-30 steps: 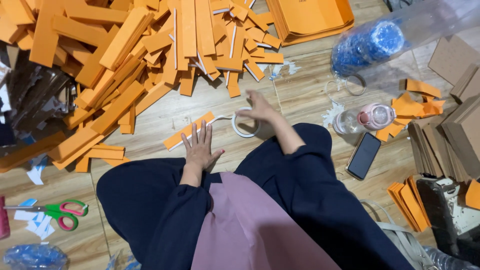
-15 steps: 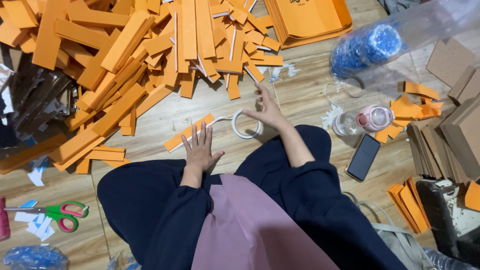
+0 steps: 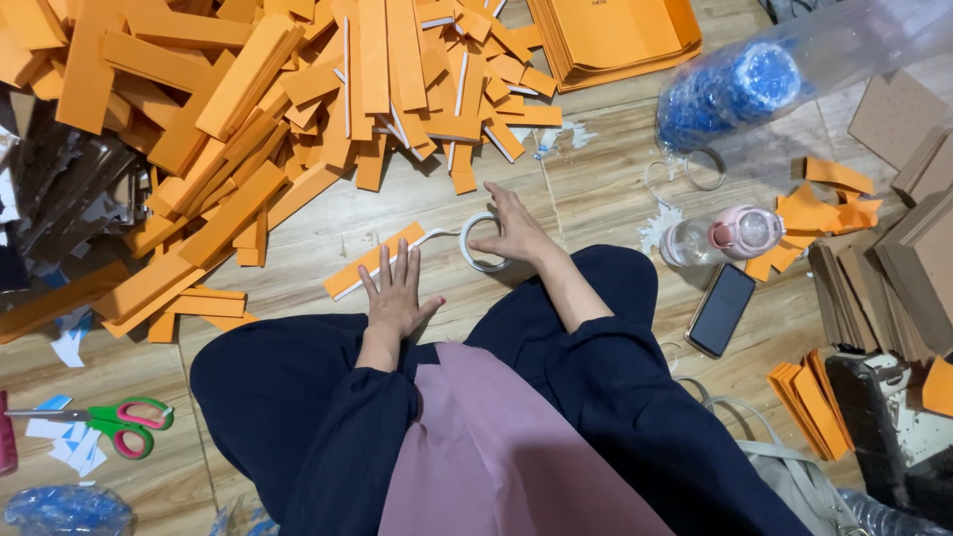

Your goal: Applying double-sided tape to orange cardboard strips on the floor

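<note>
I sit on a wooden floor with my legs in dark trousers. My left hand (image 3: pixel 395 293) lies flat with fingers spread, its fingertips on the near end of an orange card strip (image 3: pixel 369 261). My right hand (image 3: pixel 516 231) rests on a white roll of tape (image 3: pixel 478 242), whose loose tail runs along the strip. A big heap of orange strips (image 3: pixel 278 109) covers the floor beyond both hands.
A stack of orange sheets (image 3: pixel 615 35) lies at the back. A clear bag of blue items (image 3: pixel 735 84), a pink-lidded bottle (image 3: pixel 730 236) and a black phone (image 3: pixel 722 309) are at right. Brown card stacks (image 3: pixel 893 258) stand far right. Green-and-pink scissors (image 3: pixel 114 425) lie at left.
My right hand reached out toward the heap, then came back onto the tape roll. My left hand stayed flat on the strip.
</note>
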